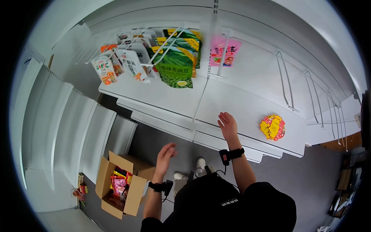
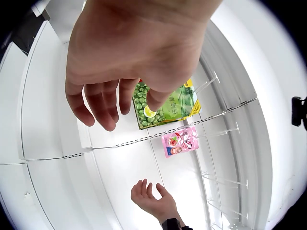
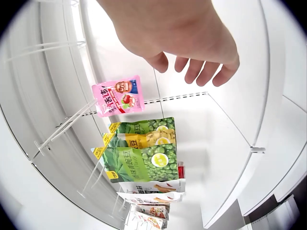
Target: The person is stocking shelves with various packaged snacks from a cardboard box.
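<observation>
Both hands are empty. In the head view the left hand (image 1: pixel 165 160) hangs in front of the shelf, fingers relaxed, above the floor near the carton. The right hand (image 1: pixel 228 125) is over the shelf's front edge, its fingers loosely extended. A pink bag (image 1: pixel 225 52) hangs on a hook behind it, touched by neither hand. Green pea bags (image 1: pixel 176 66) hang to the left of the pink one, with white snack bags (image 1: pixel 133 63) beside them. The right wrist view shows the right hand (image 3: pixel 184 38) apart from the pink bag (image 3: pixel 118 96).
An open cardboard box (image 1: pixel 133 195) with colourful packets stands on the floor at lower left. A yellow and red starburst sign (image 1: pixel 272 127) lies on the shelf (image 1: pixel 239 100) at right. Bare wire hooks (image 1: pixel 285 79) stick out at upper right. Stepped white shelves (image 1: pixel 83 135) line the left.
</observation>
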Motion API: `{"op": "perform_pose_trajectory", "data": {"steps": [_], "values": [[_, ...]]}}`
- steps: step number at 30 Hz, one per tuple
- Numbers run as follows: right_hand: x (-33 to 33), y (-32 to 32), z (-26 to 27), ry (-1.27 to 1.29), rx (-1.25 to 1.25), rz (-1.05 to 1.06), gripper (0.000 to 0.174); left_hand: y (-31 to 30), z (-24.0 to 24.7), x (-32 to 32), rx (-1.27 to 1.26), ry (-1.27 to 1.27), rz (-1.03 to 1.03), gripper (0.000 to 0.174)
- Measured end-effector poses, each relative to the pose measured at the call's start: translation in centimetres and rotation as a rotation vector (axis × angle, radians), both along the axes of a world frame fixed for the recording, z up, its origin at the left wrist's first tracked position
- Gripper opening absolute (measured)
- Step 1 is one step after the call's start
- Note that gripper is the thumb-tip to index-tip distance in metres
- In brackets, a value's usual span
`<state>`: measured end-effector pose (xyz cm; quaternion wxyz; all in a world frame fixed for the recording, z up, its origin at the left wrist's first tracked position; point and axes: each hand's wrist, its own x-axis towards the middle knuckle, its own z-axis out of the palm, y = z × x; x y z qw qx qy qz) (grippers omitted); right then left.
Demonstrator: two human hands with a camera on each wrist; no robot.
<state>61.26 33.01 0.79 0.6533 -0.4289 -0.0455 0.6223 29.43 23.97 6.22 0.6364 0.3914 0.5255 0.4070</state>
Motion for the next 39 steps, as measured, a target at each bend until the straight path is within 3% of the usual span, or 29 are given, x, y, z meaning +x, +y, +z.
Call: {"op": "perform_pose_trajectory", "data": {"steps": [10,20,26,32,39], "values": [[-2.9,-2.7,-2.8,0.070,-0.138,0.034,0.023,-5.4,-0.1,-5.6,0.030,0.018,0.161,0.030],[-7.9,-7.0,-2.7,0.053,-0.114,-0.014,0.022,-15.2,-0.4,-13.4,0.071,-0.002,0.302,0.030],[-13.7,-12.1,-1.0,0.067,-0.125,0.073,0.015,-22.5,-1.4,-17.7,0.072,-0.012,0.396,0.028],[-19.8,-16.5,-3.9,0.128,-0.153,0.225,0.020,-31.3,-3.2,-22.6,0.086,-0.013,0.531,0.030],[-29.7,-20.2,-4.5,0.148,-0.253,0.496,0.013,-39.9,-4.0,-26.4,0.042,0.009,0.728,0.029]]}}
